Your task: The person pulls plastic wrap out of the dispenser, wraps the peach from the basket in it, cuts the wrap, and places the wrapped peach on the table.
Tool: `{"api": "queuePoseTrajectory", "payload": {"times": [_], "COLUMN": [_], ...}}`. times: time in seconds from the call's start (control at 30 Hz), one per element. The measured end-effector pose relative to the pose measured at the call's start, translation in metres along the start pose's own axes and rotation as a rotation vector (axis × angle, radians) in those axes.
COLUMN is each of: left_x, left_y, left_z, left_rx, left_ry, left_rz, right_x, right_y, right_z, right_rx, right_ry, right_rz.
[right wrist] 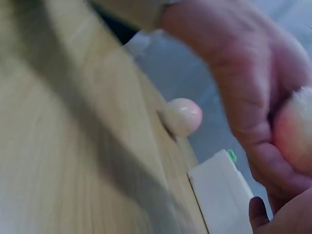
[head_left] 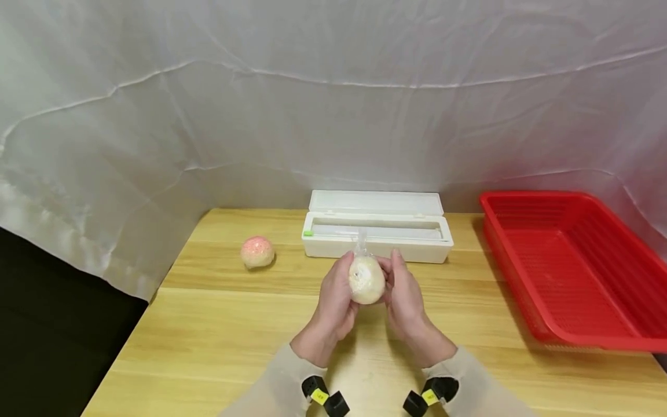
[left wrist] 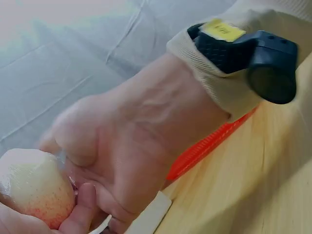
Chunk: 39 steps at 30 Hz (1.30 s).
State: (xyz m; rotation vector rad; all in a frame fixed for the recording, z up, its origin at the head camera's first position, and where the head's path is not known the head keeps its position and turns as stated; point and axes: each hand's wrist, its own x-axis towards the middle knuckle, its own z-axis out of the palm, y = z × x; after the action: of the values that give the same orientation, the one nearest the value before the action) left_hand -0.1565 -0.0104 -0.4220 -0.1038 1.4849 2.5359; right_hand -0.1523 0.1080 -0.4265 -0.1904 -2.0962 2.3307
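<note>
Both hands hold one pale, red-flecked peach [head_left: 367,280], wrapped in clear plastic film, above the table. My left hand [head_left: 335,295] cups its left side, and my right hand [head_left: 405,295] curls round the right. A gathered tail of film [head_left: 362,242] stands up from the far side of the peach. Across the left wrist view reaches the right hand [left wrist: 122,146], its fingers bent against the wrapped peach [left wrist: 36,185]. The left hand [right wrist: 253,87] fills the upper right of the right wrist view, beside the peach [right wrist: 297,131].
A second pink-topped peach [head_left: 257,252] sits on the wooden table [head_left: 224,330] to the left. Behind the hands stands a white film box [head_left: 375,249], lid raised, with a green slider at its left end. A red plastic basket [head_left: 526,289] occupies the right.
</note>
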Motion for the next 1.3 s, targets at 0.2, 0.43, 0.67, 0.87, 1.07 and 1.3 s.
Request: {"api": "queuePoseTrajectory", "payload": {"times": [0.2, 0.43, 0.67, 0.87, 1.07, 1.3], "left_x": [-0.004, -0.004, 0.0, 0.003, 0.0, -0.006], "left_y": [-0.002, 0.0, -0.002, -0.003, -0.003, -0.004], "left_z": [0.004, 0.004, 0.001, -0.005, -0.002, -0.004], "left_rx": [0.007, 0.001, 0.008, 0.259, 0.385, 0.439], "left_ry": [0.002, -0.023, -0.063, -0.009, 0.001, -0.025], "left_rz": [-0.014, -0.053, -0.086, 0.029, 0.087, 0.1], "right_x": [-0.004, 0.001, 0.003, -0.001, -0.006, -0.004], "right_y": [0.006, 0.011, 0.014, 0.01, 0.012, 0.006], "right_z": [0.005, 0.005, -0.001, -0.001, 0.002, 0.002], "right_rx": [-0.295, -0.012, -0.038, -0.164, -0.366, -0.203], "right_ry": [0.139, 0.165, 0.19, -0.004, 0.007, -0.007], "right_rz": [-0.156, -0.115, -0.106, -0.098, -0.217, -0.102]}}
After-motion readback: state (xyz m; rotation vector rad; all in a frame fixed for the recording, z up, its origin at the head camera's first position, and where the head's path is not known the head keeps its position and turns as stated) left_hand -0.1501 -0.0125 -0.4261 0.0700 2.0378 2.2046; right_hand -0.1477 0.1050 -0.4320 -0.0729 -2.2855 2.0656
